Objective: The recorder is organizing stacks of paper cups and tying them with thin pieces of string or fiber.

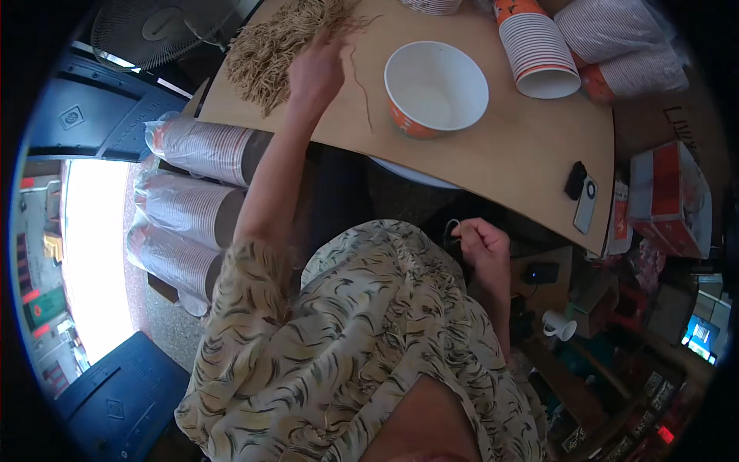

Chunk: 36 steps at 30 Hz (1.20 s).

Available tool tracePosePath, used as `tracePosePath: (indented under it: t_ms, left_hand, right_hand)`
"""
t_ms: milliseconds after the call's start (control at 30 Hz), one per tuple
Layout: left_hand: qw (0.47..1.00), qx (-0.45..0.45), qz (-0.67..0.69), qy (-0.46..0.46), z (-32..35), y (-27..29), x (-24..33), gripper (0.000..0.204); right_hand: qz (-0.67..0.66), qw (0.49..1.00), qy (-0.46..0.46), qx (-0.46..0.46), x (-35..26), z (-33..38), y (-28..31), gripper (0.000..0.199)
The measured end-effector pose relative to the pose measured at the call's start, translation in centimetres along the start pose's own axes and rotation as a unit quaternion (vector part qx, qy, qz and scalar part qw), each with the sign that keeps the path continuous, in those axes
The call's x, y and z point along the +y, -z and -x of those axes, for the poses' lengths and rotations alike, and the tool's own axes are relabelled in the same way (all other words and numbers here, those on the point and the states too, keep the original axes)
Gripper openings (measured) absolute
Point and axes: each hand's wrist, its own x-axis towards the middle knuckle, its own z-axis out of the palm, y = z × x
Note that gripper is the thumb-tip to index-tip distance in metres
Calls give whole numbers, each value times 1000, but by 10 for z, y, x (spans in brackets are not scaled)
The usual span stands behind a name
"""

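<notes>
Nearest, the right hand (483, 245) rests loosely fisted at the lap, while farther off the left hand (315, 71), fingers pinching thin dry strands, should lift gently from the tangled tan noodle heap (275, 48) on the smooth wooden bench (500, 154) toward the round white paper bowl (436, 86).

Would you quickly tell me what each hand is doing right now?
Left hand: fingers closed, pinching strands from the noodle pile on the table.
Right hand: fist closed below the table edge; whether it holds anything cannot be told.
</notes>
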Motion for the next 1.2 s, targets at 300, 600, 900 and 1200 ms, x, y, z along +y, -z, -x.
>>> tracePosePath:
  t_ms: [300,600,900,1200]
  left_hand:
    - [524,-445,651,320,167,60,135,55]
    - [639,-292,648,294,160,46,130,29]
    - [844,-287,451,52,158,83,152,16]
    - [874,-272,402,0,159,79,161,11]
  right_hand:
    - [197,950,242,-25,13,-34,-42,10]
    - [258,940,176,-138,50,-29,-44,17]
    - [-28,991,58,-116,42,-45,-33,33]
    - [-99,989,99,-51,23,-51,-37,22]
